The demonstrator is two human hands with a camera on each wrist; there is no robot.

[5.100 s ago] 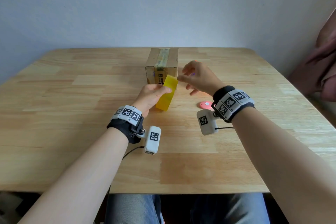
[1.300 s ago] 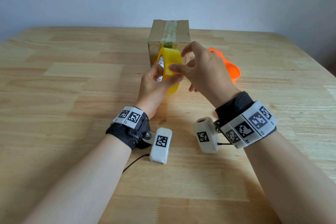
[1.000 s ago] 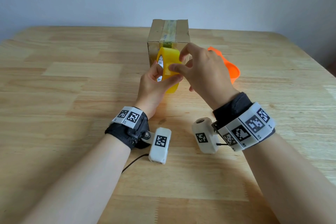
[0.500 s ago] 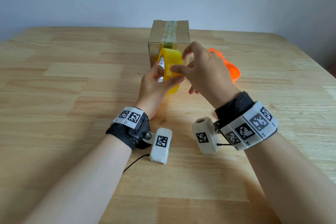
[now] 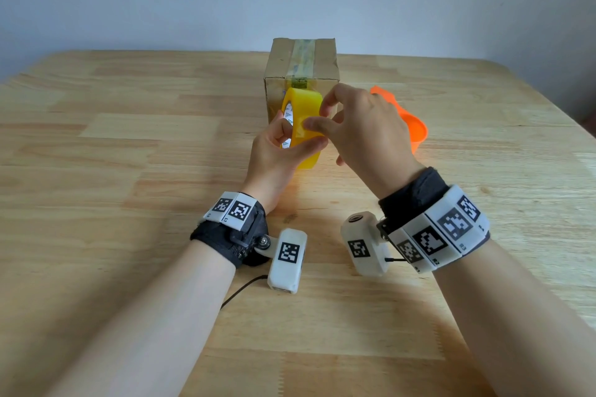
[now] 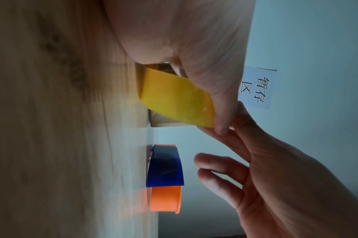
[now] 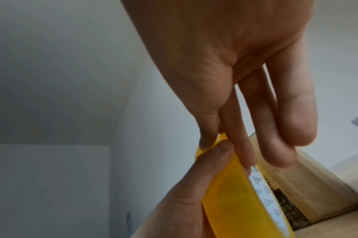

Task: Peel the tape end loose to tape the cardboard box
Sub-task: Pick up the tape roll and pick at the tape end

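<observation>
A: From the left, the left hand (image 5: pixel 277 151) is seen at nine o'clock of the yellow tape roll (image 5: pixel 304 113); the roll is gripped upright, thumb curled over the outer band, other fingers hooked into the white printed core.

B: And the roll is held just in front of the cardboard box (image 5: pixel 301 71), low over the wooden table (image 5: pixel 129 155); whether its bottom edge touches the wood cannot be told.

A: At three o'clock, the right hand (image 5: pixel 364 129) is brought in. Thumb and forefinger are pressed together on the band near its top, a pale flap apparently pinched; the other fingers are spread loose.

B: The roll is judged light and stiff, so a firm hold through the core is enough. The film itself looks thin, slick and clingy, and could be torn or re-stuck if pulled crookedly.

A: So the flap is best taken at its corner and drawn away squarely.

B: Further right, an orange tape dispenser (image 5: pixel 409 126) is left lying, untouched.
</observation>
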